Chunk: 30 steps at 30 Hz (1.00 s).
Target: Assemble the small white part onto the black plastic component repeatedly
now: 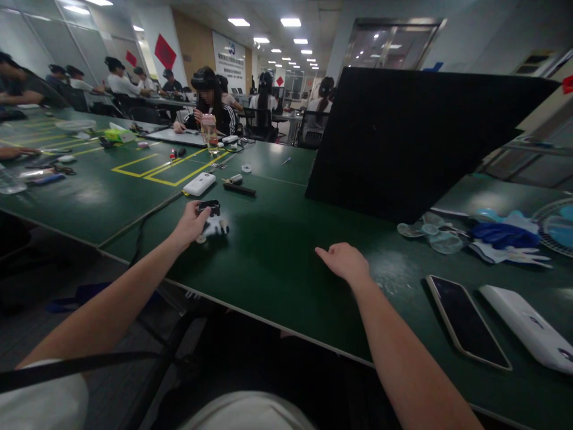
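Observation:
My left hand is closed on a small black part with a looped outline; its exact kind is too small to tell. Just below that part, small white and dark pieces lie on the green table, blurred together. A pale round disc sits beside my left fingers. Over the middle of the table, my right hand has one digit pointing left and the other fingers curled in. Nothing shows in it, though its underside is hidden.
A large black panel stands tilted at right. Near it lie clear fan blades, blue-and-white gloves, a phone and a white device. Beyond my left hand are a white case and a black bar. Several people sit behind.

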Motion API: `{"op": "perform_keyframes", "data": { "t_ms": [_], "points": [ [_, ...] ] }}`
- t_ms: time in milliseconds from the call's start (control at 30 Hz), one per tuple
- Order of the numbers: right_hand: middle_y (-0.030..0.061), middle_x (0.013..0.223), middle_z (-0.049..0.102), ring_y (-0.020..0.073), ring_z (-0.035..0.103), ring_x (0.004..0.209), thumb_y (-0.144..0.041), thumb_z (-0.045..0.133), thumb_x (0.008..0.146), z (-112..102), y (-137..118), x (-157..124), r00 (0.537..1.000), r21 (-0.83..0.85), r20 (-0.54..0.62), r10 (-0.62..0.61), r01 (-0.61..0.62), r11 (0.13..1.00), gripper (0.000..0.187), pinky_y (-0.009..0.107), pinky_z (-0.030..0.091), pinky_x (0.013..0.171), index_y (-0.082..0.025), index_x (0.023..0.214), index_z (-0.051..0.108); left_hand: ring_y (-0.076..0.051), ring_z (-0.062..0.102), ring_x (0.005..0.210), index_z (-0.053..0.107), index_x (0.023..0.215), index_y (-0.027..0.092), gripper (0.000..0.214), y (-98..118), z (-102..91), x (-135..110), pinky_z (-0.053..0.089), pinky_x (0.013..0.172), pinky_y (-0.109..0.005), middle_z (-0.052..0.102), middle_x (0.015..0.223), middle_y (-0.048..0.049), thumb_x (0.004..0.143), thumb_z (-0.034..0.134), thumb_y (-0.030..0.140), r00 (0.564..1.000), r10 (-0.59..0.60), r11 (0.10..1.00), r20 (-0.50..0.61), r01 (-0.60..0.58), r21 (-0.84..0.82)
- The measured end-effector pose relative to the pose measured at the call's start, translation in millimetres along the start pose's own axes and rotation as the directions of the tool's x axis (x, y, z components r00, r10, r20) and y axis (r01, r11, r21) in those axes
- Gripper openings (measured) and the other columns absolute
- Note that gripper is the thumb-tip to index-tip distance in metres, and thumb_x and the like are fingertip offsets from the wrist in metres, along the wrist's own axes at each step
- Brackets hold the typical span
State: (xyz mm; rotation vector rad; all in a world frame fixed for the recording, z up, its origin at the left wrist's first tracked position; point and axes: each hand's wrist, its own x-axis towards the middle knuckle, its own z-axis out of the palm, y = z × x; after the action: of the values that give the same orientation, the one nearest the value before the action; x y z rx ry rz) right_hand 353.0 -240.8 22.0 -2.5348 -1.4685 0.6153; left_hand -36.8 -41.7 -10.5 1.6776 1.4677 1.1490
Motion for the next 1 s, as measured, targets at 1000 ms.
{"op": "perform_keyframes", "data": {
  "t_ms": [1000],
  "points": [
    [0.0107,0.082,0.069,0.0212,0.062,0.073,-0.070,0.016,0.097,-26.7,6.3,-19.7,0.810,0.413,-0.587,0.017,0.281,0.866,0.076,0.032,0.044,0.064,-0.016,0.089,0.069,-0.023,0.060,0.107,0.031,0.139,0.022,0.043,125.5,166.0,-95.0,0.049,0.094,-0.038,0.059,0.125,-0.0118,0.102,0.034,0.044,0.833,0.329,0.938,0.445,-0.235,-0.253]
  ]
}}
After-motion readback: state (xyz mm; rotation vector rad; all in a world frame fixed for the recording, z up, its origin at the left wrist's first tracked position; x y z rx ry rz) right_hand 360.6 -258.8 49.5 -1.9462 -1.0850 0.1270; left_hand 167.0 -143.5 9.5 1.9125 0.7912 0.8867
